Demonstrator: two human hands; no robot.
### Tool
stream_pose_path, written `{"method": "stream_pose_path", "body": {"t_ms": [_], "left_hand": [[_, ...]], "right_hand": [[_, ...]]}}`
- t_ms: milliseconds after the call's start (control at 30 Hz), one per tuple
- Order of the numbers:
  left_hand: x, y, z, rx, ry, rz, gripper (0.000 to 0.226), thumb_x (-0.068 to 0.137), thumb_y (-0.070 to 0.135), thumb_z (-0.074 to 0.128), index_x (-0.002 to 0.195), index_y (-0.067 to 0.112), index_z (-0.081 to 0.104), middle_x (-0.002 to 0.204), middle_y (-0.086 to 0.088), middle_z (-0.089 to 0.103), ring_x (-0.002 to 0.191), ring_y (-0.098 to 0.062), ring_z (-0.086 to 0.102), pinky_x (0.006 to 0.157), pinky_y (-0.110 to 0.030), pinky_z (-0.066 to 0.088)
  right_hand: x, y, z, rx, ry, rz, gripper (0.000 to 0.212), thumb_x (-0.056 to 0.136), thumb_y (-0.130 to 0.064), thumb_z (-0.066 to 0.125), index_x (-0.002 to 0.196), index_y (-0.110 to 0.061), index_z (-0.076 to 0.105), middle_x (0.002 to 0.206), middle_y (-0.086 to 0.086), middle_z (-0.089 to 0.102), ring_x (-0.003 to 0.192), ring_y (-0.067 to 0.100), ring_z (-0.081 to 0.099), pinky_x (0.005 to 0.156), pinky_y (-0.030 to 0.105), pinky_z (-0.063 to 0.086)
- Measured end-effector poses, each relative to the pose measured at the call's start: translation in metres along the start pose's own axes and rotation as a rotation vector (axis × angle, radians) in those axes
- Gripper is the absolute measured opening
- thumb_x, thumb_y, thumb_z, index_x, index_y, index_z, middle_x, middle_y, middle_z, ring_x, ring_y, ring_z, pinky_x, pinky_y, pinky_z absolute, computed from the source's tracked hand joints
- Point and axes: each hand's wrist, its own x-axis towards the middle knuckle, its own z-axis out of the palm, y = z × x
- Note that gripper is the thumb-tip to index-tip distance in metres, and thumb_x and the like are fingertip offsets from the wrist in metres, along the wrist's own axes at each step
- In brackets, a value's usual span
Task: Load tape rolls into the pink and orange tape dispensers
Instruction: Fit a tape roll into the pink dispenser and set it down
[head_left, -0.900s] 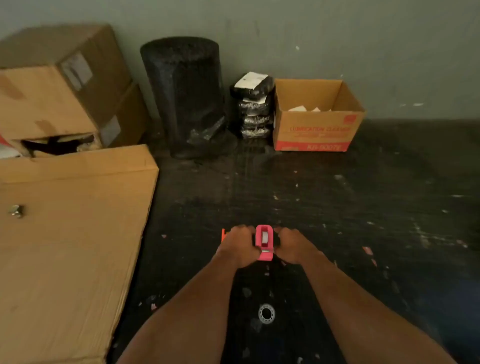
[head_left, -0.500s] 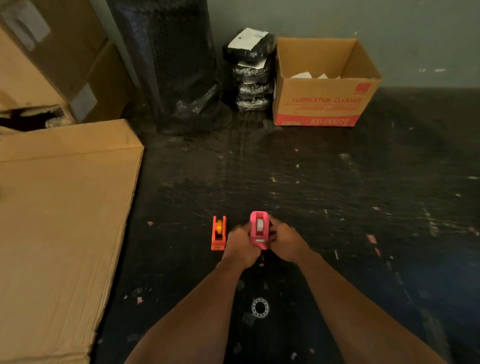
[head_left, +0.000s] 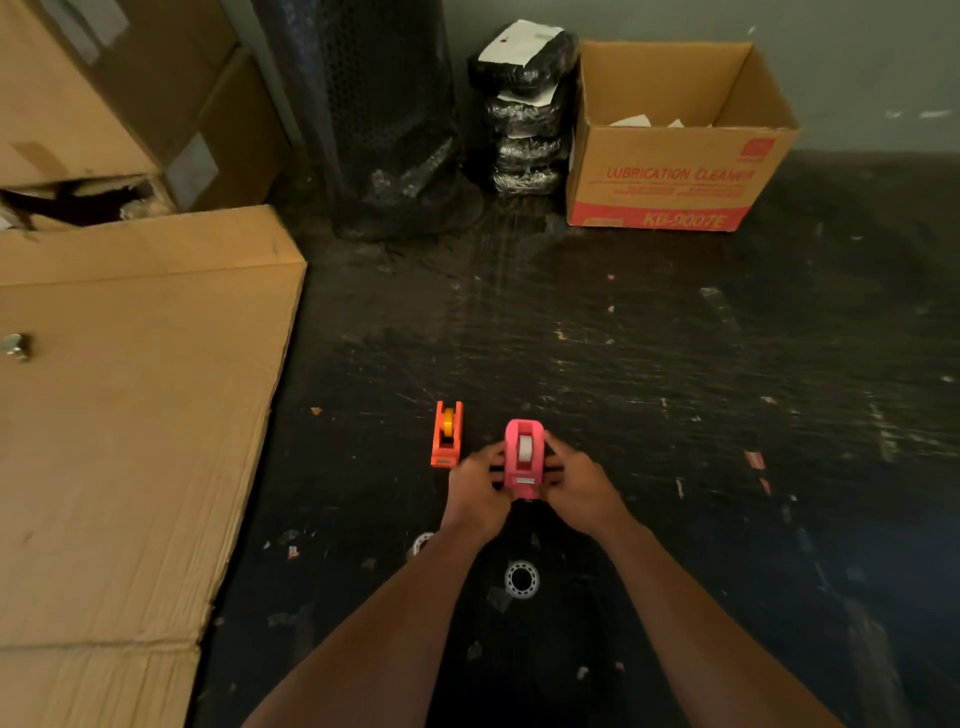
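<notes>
The pink tape dispenser (head_left: 524, 457) stands on the dark floor with a white tape roll (head_left: 525, 448) seated in it. My left hand (head_left: 475, 488) grips its left side and my right hand (head_left: 582, 483) grips its right side. Just to the left, apart from my hands, the orange tape dispenser (head_left: 445, 436) stands with a yellow-orange roll (head_left: 448, 419) in its cradle. A clear tape ring (head_left: 521, 578) lies flat on the floor between my forearms. Part of another pale ring (head_left: 422, 541) shows beside my left wrist.
A large flattened cardboard sheet (head_left: 130, 441) covers the floor at left, with a small metal piece (head_left: 15, 347) on it. Stacked boxes (head_left: 104, 104), a black mesh roll (head_left: 384, 114), black wrapped packets (head_left: 524, 104) and an open "Lubrication Cleaner" box (head_left: 675, 176) line the wall.
The view has tilted down and closer. My left hand has come off the orange dispenser, which now stands free at left. Both hands stay on the pink dispenser.
</notes>
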Motion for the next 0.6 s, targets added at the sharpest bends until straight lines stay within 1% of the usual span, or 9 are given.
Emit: {"method": "stream_pose_path", "body": {"t_ms": [67, 133, 167, 233, 300, 400, 467, 533, 600], "left_hand": [[-0.005, -0.004, 0.0, 0.002, -0.002, 0.013, 0.063, 0.087, -0.01, 0.07, 0.144, 0.015, 0.058, 0.129, -0.003, 0.072, 0.103, -0.003, 0.064, 0.072, 0.0, 0.048], [-0.012, -0.008, 0.001, 0.009, -0.01, 0.012, 0.063, 0.088, -0.01, 0.069, 0.144, 0.016, 0.058, 0.129, -0.002, 0.072, 0.103, -0.002, 0.064, 0.08, -0.006, 0.051], [-0.015, -0.01, 0.001, 0.014, -0.014, 0.014, 0.064, 0.088, -0.009, 0.069, 0.145, 0.017, 0.058, 0.128, -0.001, 0.072, 0.104, -0.001, 0.064, 0.084, -0.01, 0.052], [-0.02, -0.014, 0.002, 0.016, -0.028, 0.018, 0.063, 0.089, -0.007, 0.07, 0.145, 0.018, 0.057, 0.128, 0.0, 0.072, 0.103, 0.0, 0.064, 0.083, -0.009, 0.051], [-0.024, -0.017, 0.002, 0.015, -0.031, 0.03, 0.062, 0.089, -0.005, 0.071, 0.145, 0.018, 0.057, 0.128, 0.0, 0.072, 0.103, 0.0, 0.063, 0.08, -0.007, 0.049], [-0.025, -0.018, 0.002, -0.011, -0.035, 0.025, 0.062, 0.088, -0.002, 0.074, 0.144, 0.018, 0.057, 0.131, -0.001, 0.071, 0.111, -0.005, 0.065, 0.091, -0.015, 0.05], [-0.024, -0.017, 0.002, -0.022, -0.027, 0.019, 0.062, 0.087, -0.002, 0.075, 0.142, 0.018, 0.059, 0.132, -0.001, 0.07, 0.114, -0.007, 0.065, 0.094, -0.018, 0.051], [-0.022, -0.017, 0.002, -0.042, -0.018, 0.018, 0.06, 0.086, -0.003, 0.076, 0.14, 0.017, 0.06, 0.132, -0.001, 0.07, 0.116, -0.009, 0.065, 0.096, -0.02, 0.051], [-0.022, -0.016, 0.002, -0.051, -0.021, 0.02, 0.062, 0.087, -0.003, 0.074, 0.143, 0.017, 0.057, 0.133, -0.001, 0.069, 0.121, -0.011, 0.065, 0.099, -0.022, 0.051]], "right_hand": [[-0.009, 0.003, 0.005, -0.001, 0.019, 0.005, 0.074, 0.091, -0.005, 0.074, 0.156, -0.028, 0.046, 0.134, -0.004, 0.072, 0.118, 0.005, 0.066, 0.107, 0.028, 0.05], [-0.018, 0.005, 0.01, 0.019, 0.042, 0.005, 0.071, 0.093, -0.007, 0.073, 0.155, -0.028, 0.047, 0.133, -0.005, 0.072, 0.115, 0.003, 0.066, 0.103, 0.023, 0.05], [-0.023, 0.005, 0.012, 0.022, 0.049, 0.007, 0.068, 0.093, -0.008, 0.073, 0.153, -0.029, 0.049, 0.131, -0.006, 0.073, 0.114, 0.002, 0.066, 0.103, 0.024, 0.05], [-0.029, 0.006, 0.016, 0.025, 0.067, 0.012, 0.064, 0.093, -0.013, 0.074, 0.15, -0.033, 0.053, 0.126, -0.009, 0.075, 0.114, 0.002, 0.068, 0.109, 0.034, 0.053], [-0.033, 0.009, 0.021, 0.032, 0.06, 0.027, 0.065, 0.091, -0.012, 0.074, 0.149, -0.033, 0.054, 0.123, -0.009, 0.077, 0.113, 0.003, 0.07, 0.109, 0.037, 0.054], [-0.037, 0.012, 0.024, 0.045, 0.051, 0.061, 0.058, 0.094, -0.001, 0.065, 0.146, -0.027, 0.058, 0.121, -0.006, 0.077, 0.109, 0.005, 0.072, 0.103, 0.033, 0.057], [-0.04, 0.009, 0.022, 0.034, 0.055, 0.062, 0.054, 0.095, 0.001, 0.062, 0.142, -0.025, 0.062, 0.12, -0.004, 0.077, 0.108, 0.006, 0.072, 0.101, 0.03, 0.057], [-0.04, 0.005, 0.019, 0.059, 0.061, 0.053, 0.054, 0.094, 0.0, 0.064, 0.142, -0.025, 0.061, 0.12, -0.004, 0.077, 0.11, 0.007, 0.072, 0.106, 0.036, 0.056], [-0.038, 0.001, 0.018, 0.064, 0.087, 0.028, 0.058, 0.092, -0.004, 0.068, 0.145, -0.026, 0.057, 0.122, -0.004, 0.076, 0.112, 0.008, 0.071, 0.107, 0.038, 0.055]]}}
